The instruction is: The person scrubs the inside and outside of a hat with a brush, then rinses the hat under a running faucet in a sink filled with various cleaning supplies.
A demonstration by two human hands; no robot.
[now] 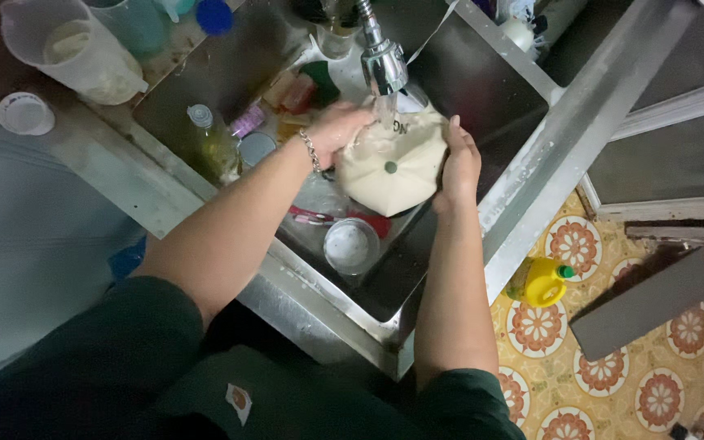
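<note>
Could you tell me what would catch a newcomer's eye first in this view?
The eye goes first to the cream-coloured cap, held at the middle of the steel sink between the left hand and the right hand, with water running onto it from the faucet right above. Next comes the yellow jug with a green cap, standing on the patterned floor tiles to the right of the sink.

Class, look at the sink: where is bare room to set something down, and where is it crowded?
Bare steel shows in the sink behind the right hand, toward its far right wall. The flat steel ledge behind the clear oil bottle is also free. It is crowded under the cream fabric cap and beside the left hand: round glass cup, sponges.
</note>
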